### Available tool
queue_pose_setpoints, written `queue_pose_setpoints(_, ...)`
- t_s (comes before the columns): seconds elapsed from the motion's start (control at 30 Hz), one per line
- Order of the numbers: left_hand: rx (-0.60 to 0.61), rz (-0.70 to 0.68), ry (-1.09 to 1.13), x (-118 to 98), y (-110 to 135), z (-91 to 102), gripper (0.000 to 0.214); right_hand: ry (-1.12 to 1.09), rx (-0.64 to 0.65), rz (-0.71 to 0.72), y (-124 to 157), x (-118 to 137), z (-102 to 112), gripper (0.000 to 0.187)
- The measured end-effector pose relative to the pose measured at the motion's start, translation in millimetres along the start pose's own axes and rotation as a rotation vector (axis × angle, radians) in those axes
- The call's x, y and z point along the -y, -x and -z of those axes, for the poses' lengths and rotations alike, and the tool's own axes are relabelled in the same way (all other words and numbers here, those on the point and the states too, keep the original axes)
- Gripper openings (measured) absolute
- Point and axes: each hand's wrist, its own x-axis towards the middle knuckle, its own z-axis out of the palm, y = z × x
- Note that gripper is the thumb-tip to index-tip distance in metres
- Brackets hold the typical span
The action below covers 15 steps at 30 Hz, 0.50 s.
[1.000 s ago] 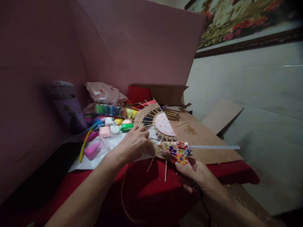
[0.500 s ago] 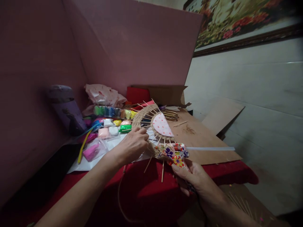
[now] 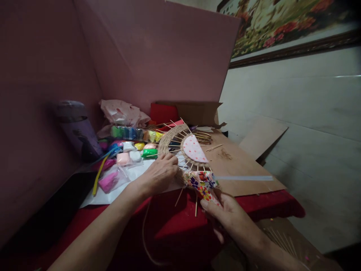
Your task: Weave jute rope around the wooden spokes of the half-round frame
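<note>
My right hand [image 3: 225, 210] is wrapped round the handle of a flower-patterned hot glue gun [image 3: 201, 184]. A long translucent glue stick [image 3: 245, 178] sticks out behind the gun. The gun's nose lies against the lower edge of a half-round craft piece woven from twine [image 3: 172, 139], with thin sticks fanning out through it. At its centre is a white half-disc with pink dots [image 3: 194, 148]. My left hand [image 3: 162, 171] is closed on the piece's left side; its fingertips hide what they pinch. A loose strand of twine [image 3: 144, 233] hangs below that hand.
Several packets of coloured clay [image 3: 129, 156] lie on the left, beside a purple tumbler [image 3: 80, 130]. Brown cardboard [image 3: 242, 162] covers the right of the red-clothed table [image 3: 282, 205]; a few loose sticks [image 3: 214, 147] and a coil [image 3: 204, 137] rest there.
The glue gun and my right hand have shifted slightly left along the woven rim, and the glue stick has moved with them. My left hand has barely moved.
</note>
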Motion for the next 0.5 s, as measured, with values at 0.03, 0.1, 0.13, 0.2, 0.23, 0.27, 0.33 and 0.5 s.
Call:
queue_pose_setpoints(0.03, -0.003, 0.009, 0.013, 1, 0, -1.5, 0.009, 0.012, -0.004, 0.000, -1, -1, -1, 0.030)
queue_pose_setpoints(0.1, -0.011, 0.022, 0.036, 2, 1, -4.1, 0.009, 0.026, -0.037, 0.024, -1, -1, -2, 0.028)
queue_pose_setpoints(0.13, -0.014, 0.029, 0.046, 3, 1, -5.2, 0.009, 0.024, -0.057, 0.046, -2, 0, -2, 0.027)
queue_pose_setpoints(0.2, -0.012, 0.039, 0.066, 4, 2, -6.6, 0.009, 0.007, -0.080, 0.097, -2, 5, -3, 0.027)
queue_pose_setpoints(0.23, -0.009, 0.044, 0.072, 4, 2, -6.9, 0.009, -0.003, -0.076, 0.113, -2, 8, -4, 0.026)
queue_pose_setpoints(0.27, -0.006, 0.048, 0.075, 4, 2, -7.0, 0.010, -0.013, -0.065, 0.117, -2, 11, -4, 0.026)
queue_pose_setpoints(0.33, -0.004, 0.051, 0.069, 4, 2, -6.9, 0.011, -0.027, -0.042, 0.082, -3, 17, -5, 0.025)
queue_pose_setpoints(0.5, -0.016, 0.058, 0.046, 3, 2, -7.9, 0.017, -0.068, -0.010, -0.154, -5, 28, -8, 0.015)
